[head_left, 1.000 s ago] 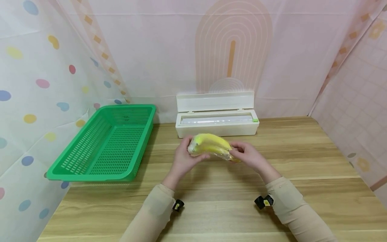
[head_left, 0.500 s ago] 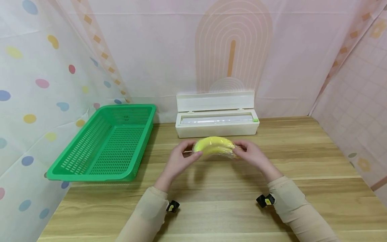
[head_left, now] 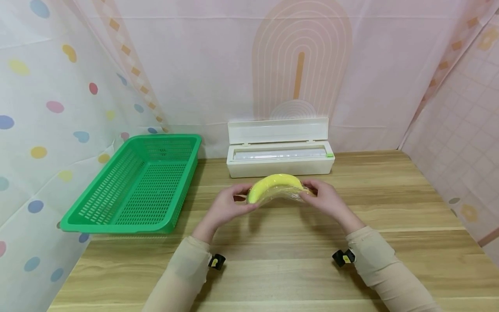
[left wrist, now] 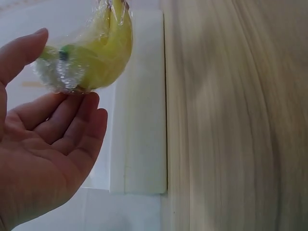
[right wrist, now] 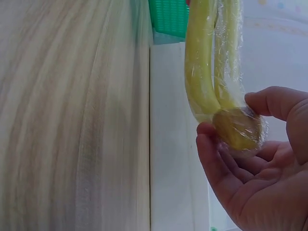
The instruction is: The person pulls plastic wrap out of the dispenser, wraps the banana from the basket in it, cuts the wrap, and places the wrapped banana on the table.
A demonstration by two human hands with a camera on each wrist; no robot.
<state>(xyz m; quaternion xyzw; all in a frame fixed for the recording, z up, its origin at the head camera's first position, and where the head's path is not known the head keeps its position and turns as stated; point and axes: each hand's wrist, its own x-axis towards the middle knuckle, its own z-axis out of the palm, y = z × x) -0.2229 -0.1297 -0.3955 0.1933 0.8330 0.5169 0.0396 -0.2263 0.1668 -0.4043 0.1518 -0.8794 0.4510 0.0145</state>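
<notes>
A small bunch of yellow bananas (head_left: 275, 181), wrapped in clear cling film (left wrist: 67, 72), is held up level above the table, arching upward. My left hand (head_left: 226, 206) grips its left end, thumb in front and fingers behind; the left wrist view shows the fingertips under crumpled film at the greenish tips. At the other end my right hand (head_left: 326, 200) pinches the brownish stem (right wrist: 236, 127) through the film between thumb and fingers. Gathered film hangs along the underside. In the right wrist view, gaps show between the separate bananas.
Behind the hands stands a white cling film dispenser (head_left: 280, 168), lid raised, a roll (head_left: 278, 154) inside. To the left is a green plastic basket (head_left: 117, 229) with slotted walls. Both rest on a wood-grain table (head_left: 273, 281) against patterned curtains (head_left: 202, 69).
My left hand has shifted left from beneath the bunch to its end, and the bananas have rolled so that the arch faces up. My right hand has stayed at the stem.
</notes>
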